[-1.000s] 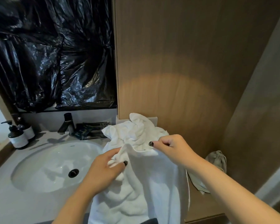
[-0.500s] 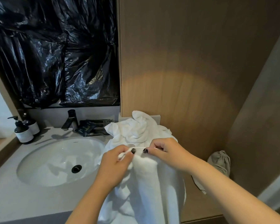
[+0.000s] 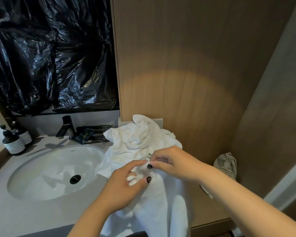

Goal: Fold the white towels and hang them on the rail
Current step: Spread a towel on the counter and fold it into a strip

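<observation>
- Our left hand (image 3: 121, 187) and right hand (image 3: 173, 164) meet, each grip pinching the white towel (image 3: 161, 207) edge.
- The grey bench (image 3: 24, 218) holds a sink (image 3: 46, 171) at nine o'clock; wood wall (image 3: 186, 65) at twelve.

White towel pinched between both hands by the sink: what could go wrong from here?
1. Both hands, left hand and right hand, pinch the white towel close together, so the rest hangs bunched; a fold could come out crooked.
2. The crumpled towel pile overlaps the sink rim and might slip into the basin if tugged.
</observation>
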Motion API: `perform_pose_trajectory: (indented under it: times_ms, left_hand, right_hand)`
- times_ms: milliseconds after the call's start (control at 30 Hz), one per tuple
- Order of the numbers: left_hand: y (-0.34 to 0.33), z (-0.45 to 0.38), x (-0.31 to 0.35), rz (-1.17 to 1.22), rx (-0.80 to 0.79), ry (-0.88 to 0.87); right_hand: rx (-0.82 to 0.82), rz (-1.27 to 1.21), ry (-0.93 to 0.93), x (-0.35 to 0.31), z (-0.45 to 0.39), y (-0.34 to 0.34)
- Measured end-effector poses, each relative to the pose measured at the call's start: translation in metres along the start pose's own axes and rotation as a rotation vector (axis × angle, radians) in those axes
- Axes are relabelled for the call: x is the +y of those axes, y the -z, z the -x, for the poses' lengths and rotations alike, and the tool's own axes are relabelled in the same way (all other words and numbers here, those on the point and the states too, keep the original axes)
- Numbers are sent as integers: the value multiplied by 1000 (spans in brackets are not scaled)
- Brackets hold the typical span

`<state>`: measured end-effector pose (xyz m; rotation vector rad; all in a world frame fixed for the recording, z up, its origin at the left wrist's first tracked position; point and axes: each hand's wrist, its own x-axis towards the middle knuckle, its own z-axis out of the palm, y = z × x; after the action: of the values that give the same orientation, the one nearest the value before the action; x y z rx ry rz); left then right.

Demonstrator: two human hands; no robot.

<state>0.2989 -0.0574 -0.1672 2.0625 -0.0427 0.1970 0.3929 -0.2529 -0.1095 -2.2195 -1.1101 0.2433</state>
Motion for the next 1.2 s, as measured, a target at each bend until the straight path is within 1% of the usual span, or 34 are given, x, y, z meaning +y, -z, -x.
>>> perform_pose_trajectory:
  times_ms: [100, 200, 300, 367, 433, 500, 533, 667, 700, 767, 867, 1000, 1100, 1200]
  left_hand:
    - [-8, -3, -1, 2, 141, -54]
    - [-7, -4, -6, -24, 308, -65]
    - [0, -6, -12, 11, 463, 50]
    - [6, -8, -18, 4, 523, 147]
    - [10, -7, -21, -20, 559, 203]
    - [11, -6, -20, 5, 535, 180]
    - [11, -5, -17, 27, 481, 152]
    - [-3, -6, 2, 32, 117, 18]
    - [-8, -6, 6, 45, 58, -4]
    - [-18, -9, 12, 15, 11, -66]
    - [-28, -9, 16, -102, 75, -107]
    - [-25, -9, 12, -27, 200, -56]
    - [-14, -10, 3, 43, 296, 46]
    - [-4, -10, -5, 99, 341, 124]
  right_hand:
    - [-24, 6, 31, -7, -3, -3]
    - [3, 0, -13, 2, 0, -1]
    - [67, -20, -100, 16, 8, 9]
    - [96, -24, -157, 24, 14, 16]
    - [105, 9, -181, 28, 21, 21]
    - [86, 129, -164, 26, 24, 23]
    - [84, 173, -147, 23, 24, 23]
    - [100, 83, -58, 3, 18, 23]
    - [82, 82, -25, -3, 16, 21]
    - [46, 86, 27, -11, 12, 17]
    - [40, 47, 23, -12, 13, 17]
    - [82, -48, -90, 4, 24, 23]
    - [119, -23, -135, 19, 36, 29]
    - [128, -5, -225, 29, 48, 35]
